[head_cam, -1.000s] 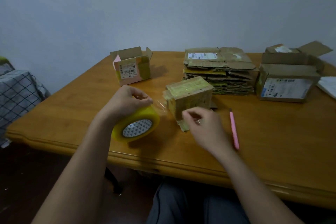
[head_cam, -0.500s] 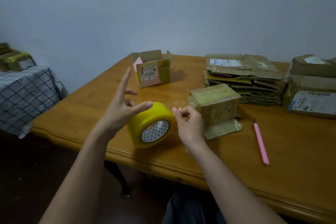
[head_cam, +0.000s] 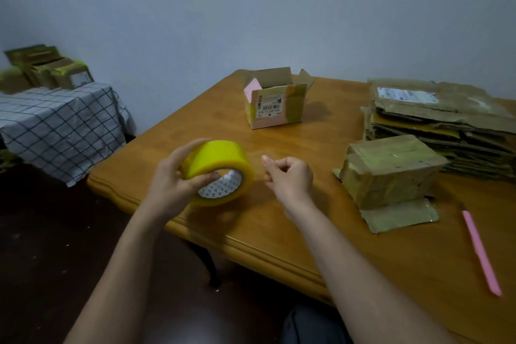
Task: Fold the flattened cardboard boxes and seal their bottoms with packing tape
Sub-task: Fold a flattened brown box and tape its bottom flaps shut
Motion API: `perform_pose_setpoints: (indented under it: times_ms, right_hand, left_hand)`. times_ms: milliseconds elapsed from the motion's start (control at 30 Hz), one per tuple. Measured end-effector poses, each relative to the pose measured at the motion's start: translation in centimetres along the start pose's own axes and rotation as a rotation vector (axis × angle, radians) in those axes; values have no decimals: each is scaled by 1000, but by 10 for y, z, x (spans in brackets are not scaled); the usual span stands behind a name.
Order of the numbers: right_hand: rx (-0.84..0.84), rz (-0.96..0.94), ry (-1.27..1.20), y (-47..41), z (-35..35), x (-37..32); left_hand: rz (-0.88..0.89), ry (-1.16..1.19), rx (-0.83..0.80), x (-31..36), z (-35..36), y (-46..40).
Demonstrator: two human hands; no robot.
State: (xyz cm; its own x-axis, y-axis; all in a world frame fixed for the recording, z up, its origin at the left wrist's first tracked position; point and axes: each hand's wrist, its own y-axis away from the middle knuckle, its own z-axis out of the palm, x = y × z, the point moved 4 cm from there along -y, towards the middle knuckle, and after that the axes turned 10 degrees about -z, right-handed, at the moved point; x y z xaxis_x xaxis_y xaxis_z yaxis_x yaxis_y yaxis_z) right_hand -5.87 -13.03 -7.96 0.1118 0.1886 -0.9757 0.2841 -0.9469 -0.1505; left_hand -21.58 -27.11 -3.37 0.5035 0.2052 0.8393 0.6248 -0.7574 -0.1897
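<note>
My left hand (head_cam: 173,181) grips the yellow packing tape roll (head_cam: 220,170), held on edge just above the wooden table (head_cam: 307,226). Just right of the roll, my right hand (head_cam: 287,179) has its fingers curled and pinches what looks like the faint, clear free end of the tape. The folded cardboard box (head_cam: 391,173) stands bottom up to the right, apart from both hands, with one flap (head_cam: 399,215) lying flat in front of it. Behind it is a stack of flattened boxes (head_cam: 441,120).
A small open box with a barcode label (head_cam: 275,103) stands at the back of the table. A pink cutter (head_cam: 480,254) lies at the right. To the left, a side table under a checked cloth (head_cam: 55,126) carries more boxes (head_cam: 47,67).
My left hand went from spread fingers to a grip round the roll. My right hand came away from the box and sits beside the roll. The view has swung left.
</note>
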Motion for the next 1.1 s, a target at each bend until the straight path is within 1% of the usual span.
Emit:
perform_pose_setpoints:
  times_ms: [67,100,167,267,333,467,500,600,633,700,767,800,867,900,933,967,1000,1033,1100]
  right_hand:
    - [-28,-64,189,-11,-5,0]
    - [-58,-83,311,-14,-7,2]
    - [-134,-92,528,-15,-8,10]
    - [-236,-32,761,-16,-2,21]
    - [-262,-23,846,-17,-1,20]
    - [-248,-69,888,-12,-3,18]
    - [-225,-73,862,-10,-5,17]
    - [-78,-28,695,-7,-20,14]
    - [-61,-45,666,-4,-25,12]
    - [-72,-147,674,7,-35,5]
    - [-48,-319,676,23,-49,-5]
    - [1,-426,675,30,-58,-11]
    - [199,-636,675,45,-84,-23]
    - [321,-702,673,50,-99,-27]
    - [432,-728,666,52,-115,-27]
    - [501,-712,661,51,-130,-25]
    - [519,-676,666,47,-143,-21]
    - [474,-640,676,41,-153,-16]
    - [295,-564,676,29,-166,-5]
  left_hand:
    - [25,-249,-23,9,-5,-12]
    - [6,-337,-45,14,-5,-17]
    - [-29,-422,-104,23,3,-25]
    - [49,-572,-169,39,22,-34]
    - [84,-634,-176,45,31,-39]
    - [50,-630,-200,45,33,-43]
    - [53,-626,-207,46,35,-43]
    - [46,-627,-195,49,37,-39]
    - [40,-647,-178,49,37,-38]
    - [44,-731,-139,50,38,-34]
    - [112,-769,-83,56,43,-28]
    - [186,-724,-44,62,48,-23]
    - [312,-498,-10,80,64,-12]
    - [318,-362,-40,89,77,-7]
    - [292,-253,-90,96,92,-2]
    - [247,-179,-145,101,109,1]
    - [192,-114,-203,105,126,2]
    - [131,-40,-270,108,143,3]
    - [13,109,-423,111,171,4]
